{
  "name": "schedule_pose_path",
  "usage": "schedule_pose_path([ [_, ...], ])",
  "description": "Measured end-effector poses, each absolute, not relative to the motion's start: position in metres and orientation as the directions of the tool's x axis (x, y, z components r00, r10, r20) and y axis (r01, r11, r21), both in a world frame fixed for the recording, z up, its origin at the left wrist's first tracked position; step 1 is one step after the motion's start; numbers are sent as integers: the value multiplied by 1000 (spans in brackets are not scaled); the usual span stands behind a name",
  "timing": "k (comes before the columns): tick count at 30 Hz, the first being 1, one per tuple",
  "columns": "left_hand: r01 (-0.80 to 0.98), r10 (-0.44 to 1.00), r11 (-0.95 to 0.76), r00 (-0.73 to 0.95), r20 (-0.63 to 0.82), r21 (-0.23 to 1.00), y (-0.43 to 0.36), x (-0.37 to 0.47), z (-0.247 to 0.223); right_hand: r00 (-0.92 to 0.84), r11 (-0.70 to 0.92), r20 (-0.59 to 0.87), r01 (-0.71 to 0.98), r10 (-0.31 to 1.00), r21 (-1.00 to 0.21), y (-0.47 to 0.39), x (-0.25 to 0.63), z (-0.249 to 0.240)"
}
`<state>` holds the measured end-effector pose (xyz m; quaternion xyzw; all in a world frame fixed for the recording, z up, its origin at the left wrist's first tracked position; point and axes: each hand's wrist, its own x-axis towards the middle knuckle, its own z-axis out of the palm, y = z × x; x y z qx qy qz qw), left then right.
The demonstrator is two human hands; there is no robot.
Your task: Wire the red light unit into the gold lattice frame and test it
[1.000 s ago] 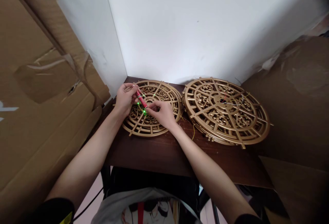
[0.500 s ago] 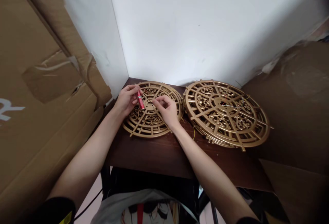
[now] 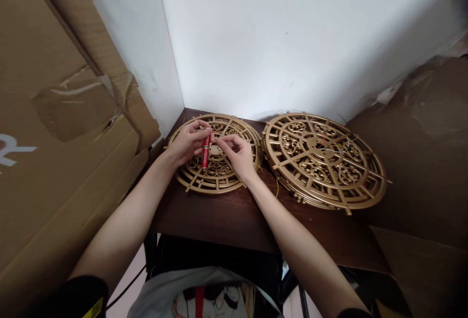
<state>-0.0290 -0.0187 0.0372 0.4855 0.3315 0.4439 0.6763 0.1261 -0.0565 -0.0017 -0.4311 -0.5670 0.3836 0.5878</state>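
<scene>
Closed around the upper end of a red pen-like tube, my left hand (image 3: 190, 141) is over the left part of a round gold openwork frame. The red tube (image 3: 205, 152) hangs down from its fingers, a narrow band around it. My right hand (image 3: 237, 154) is pinched just right of the tube, above the same frame; whatever its fingertips hold is too small to make out. Beneath both hands lies the left gold frame (image 3: 219, 187), its hub partly covered.
A second stack of gold frames (image 3: 345, 198) with loose thin wires at its hub stands on the right of the dark brown table (image 3: 219, 218). Cardboard boxes flank it at left (image 3: 69, 172) and right (image 3: 413, 162). A white wall (image 3: 270, 55) rises behind.
My left hand has moved slightly right, toward my right hand. The red tube has shifted right and turned from leaning to nearly upright in the picture.
</scene>
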Motion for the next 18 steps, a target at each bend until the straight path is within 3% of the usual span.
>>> schedule_pose_path([
  [8, -337, 968, 100, 251, -13, 936, -14, -31, 36, 210, 282, 261, -74, 942, -957, -55, 127, 1],
  [18, -329, 980, -79, 148, 134, 941, -8, -34, 30, 248, 247, 180, -273, 952, -930, -52, 129, -2],
])
